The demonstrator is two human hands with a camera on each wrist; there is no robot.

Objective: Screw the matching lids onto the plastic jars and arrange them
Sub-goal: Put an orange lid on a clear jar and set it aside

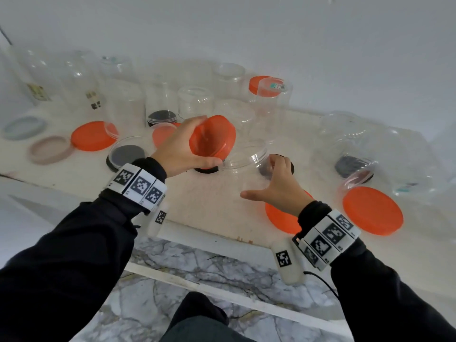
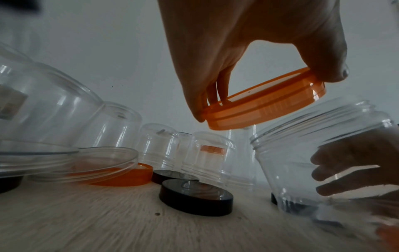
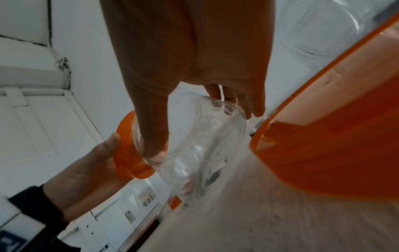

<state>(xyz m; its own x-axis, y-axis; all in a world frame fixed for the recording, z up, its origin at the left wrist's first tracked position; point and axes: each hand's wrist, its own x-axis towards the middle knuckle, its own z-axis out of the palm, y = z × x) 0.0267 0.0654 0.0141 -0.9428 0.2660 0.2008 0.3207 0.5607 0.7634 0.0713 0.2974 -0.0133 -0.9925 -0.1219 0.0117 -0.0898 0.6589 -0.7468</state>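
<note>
1. orange lids, two of them (image 1: 372, 210), lie flat at the near right of the table (image 1: 209, 208).
2. right hand (image 1: 278, 186) wraps its fingers round the clear jar (image 1: 249, 166), tilted, mouth facing left.
3. left hand (image 1: 182, 149) pinches the orange lid (image 1: 213, 139) just beside that mouth, not yet seated.
4. farther back, upturned clear jars (image 1: 195, 101) line the wall.
</note>
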